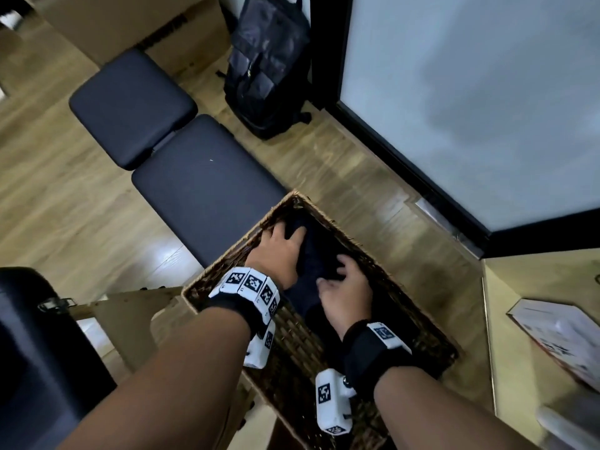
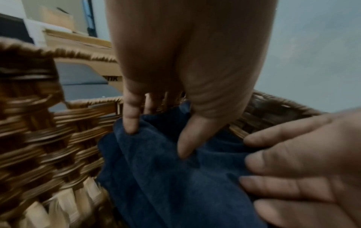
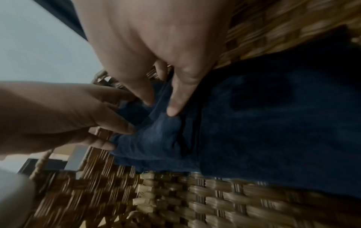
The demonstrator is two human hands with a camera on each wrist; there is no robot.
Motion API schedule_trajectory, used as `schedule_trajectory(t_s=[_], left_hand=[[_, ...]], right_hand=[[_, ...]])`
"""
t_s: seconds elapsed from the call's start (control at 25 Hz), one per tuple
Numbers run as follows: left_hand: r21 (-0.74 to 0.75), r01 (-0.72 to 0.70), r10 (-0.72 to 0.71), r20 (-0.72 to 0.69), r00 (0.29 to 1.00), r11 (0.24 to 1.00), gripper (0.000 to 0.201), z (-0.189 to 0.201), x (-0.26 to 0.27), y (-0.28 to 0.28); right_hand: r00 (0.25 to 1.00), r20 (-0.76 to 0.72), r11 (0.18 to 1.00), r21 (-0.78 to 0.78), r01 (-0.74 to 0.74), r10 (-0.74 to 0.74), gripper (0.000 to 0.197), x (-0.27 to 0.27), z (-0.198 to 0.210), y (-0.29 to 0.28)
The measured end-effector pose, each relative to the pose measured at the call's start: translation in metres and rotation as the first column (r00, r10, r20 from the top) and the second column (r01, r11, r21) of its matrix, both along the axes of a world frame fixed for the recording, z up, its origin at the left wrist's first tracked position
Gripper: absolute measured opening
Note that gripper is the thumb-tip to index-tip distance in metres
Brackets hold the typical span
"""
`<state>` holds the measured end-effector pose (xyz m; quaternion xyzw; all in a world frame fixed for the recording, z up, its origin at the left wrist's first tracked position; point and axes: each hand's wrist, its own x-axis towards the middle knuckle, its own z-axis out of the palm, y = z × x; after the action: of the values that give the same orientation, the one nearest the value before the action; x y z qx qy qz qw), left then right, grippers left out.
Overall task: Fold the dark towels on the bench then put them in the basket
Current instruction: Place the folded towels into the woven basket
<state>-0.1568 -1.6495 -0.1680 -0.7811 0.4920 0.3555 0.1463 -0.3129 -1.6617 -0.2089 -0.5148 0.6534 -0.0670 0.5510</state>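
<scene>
Both of your hands are down inside the woven wicker basket, on top of a dark blue towel that lies along the basket's floor.

Your left hand is at the far end of the towel, close to the basket's far left wall. Its fingers are spread and only slightly bent, and the tips press down into the cloth. In the left wrist view the thumb also points down onto the fabric. Whether thumb and fingers pinch a fold between them cannot be told.

Your right hand is just beside the left, on its near right side, over the middle of the towel. Its fingers are loosely extended and touch the cloth at a raised fold. In the right wrist view the fingertips of both hands meet the same bunched ridge of towel, nearly touching each other. The towel looks rumpled around your fingers. Behind your right wrist, more dark cloth runs toward you along the basket floor.

Beyond your left hand, past the basket's far rim, is the padded dark bench. Its top shows no towel. Farther off, to the right of the bench, a black backpack stands on the wooden floor. To the right of your right hand is a frosted glass panel in a dark frame.
</scene>
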Motion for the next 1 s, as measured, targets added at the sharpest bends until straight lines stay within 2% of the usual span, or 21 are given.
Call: schedule_trajectory(t_s=[0.08, 0.16, 0.24, 0.32, 0.4, 0.44, 0.48, 0.56, 0.6, 0.64, 0.72, 0.8, 0.88, 1.0], left_hand=[[0.170, 0.000, -0.001, 0.007, 1.000, 0.985, 0.102, -0.010, 0.004, -0.007], [0.236, -0.021, 0.020, 0.006, 1.000, 0.972, 0.105, -0.018, 0.009, -0.005], [0.224, -0.057, 0.060, -0.005, 0.998, 0.973, 0.104, -0.017, 0.010, -0.004], [0.144, -0.094, 0.097, -0.013, 0.995, 0.985, 0.090, -0.006, 0.007, -0.002], [-0.015, -0.122, 0.122, -0.004, 0.993, 0.992, 0.060, 0.009, 0.004, 0.005], [-0.095, -0.144, 0.144, -0.009, 0.990, 0.985, 0.045, 0.018, 0.005, 0.011], [-0.150, -0.178, 0.177, -0.024, 0.984, 0.973, 0.034, 0.028, 0.006, 0.020], [-0.207, -0.282, 0.272, -0.074, 0.959, 0.937, 0.025, 0.048, 0.009, 0.039], [-0.217, -0.354, 0.340, -0.103, 0.935, 0.910, 0.023, 0.060, 0.012, 0.052], [-0.228, -0.430, 0.413, -0.118, 0.903, 0.874, 0.021, 0.073, 0.016, 0.068], [-0.277, -0.552, 0.541, -0.123, 0.832, 0.786, 0.019, 0.098, 0.025, 0.106], [-0.348, -0.675, 0.670, -0.156, 0.726, 0.650, 0.023, 0.124, 0.037, 0.152], [-0.409, -0.746, 0.764, -0.158, 0.625, 0.526, 0.023, 0.151, 0.054, 0.201], [-0.567, -0.734, 0.868, -0.066, 0.492, 0.373, 0.018, 0.193, 0.083, 0.273]], right_hand=[[0.982, -0.015, 0.982, 0.004, -0.189, 0.189, 0.076, 0.008, 0.000, -0.006], [0.927, -0.084, 0.929, -0.024, -0.370, 0.367, 0.078, 0.012, -0.004, -0.009], [0.879, -0.109, 0.882, -0.023, -0.470, 0.465, 0.073, 0.009, -0.007, -0.008], [0.884, -0.123, 0.889, -0.028, -0.458, 0.451, 0.068, 0.003, -0.005, -0.006], [0.889, -0.176, 0.902, -0.006, -0.431, 0.423, 0.066, -0.005, 0.001, -0.003], [0.868, -0.212, 0.892, 0.043, -0.450, 0.448, 0.064, -0.007, 0.005, -0.002], [0.849, -0.217, 0.876, 0.101, -0.471, 0.482, 0.058, -0.008, 0.011, 0.000], [0.858, -0.151, 0.868, 0.172, -0.466, 0.491, 0.033, -0.007, 0.023, 0.006], [0.862, -0.119, 0.866, 0.168, -0.471, 0.492, 0.017, -0.003, 0.033, 0.011], [0.857, -0.092, 0.859, 0.137, -0.494, 0.508, 0.011, 0.004, 0.044, 0.016], [0.845, -0.045, 0.845, 0.085, -0.529, 0.533, 0.010, 0.027, 0.070, 0.030], [0.813, 0.006, 0.813, 0.014, -0.582, 0.582, 0.007, 0.062, 0.105, 0.047], [0.755, 0.059, 0.757, -0.086, -0.648, 0.653, 0.007, 0.107, 0.138, 0.068], [0.627, 0.142, 0.642, -0.192, -0.742, 0.766, 0.006, 0.173, 0.181, 0.108]])
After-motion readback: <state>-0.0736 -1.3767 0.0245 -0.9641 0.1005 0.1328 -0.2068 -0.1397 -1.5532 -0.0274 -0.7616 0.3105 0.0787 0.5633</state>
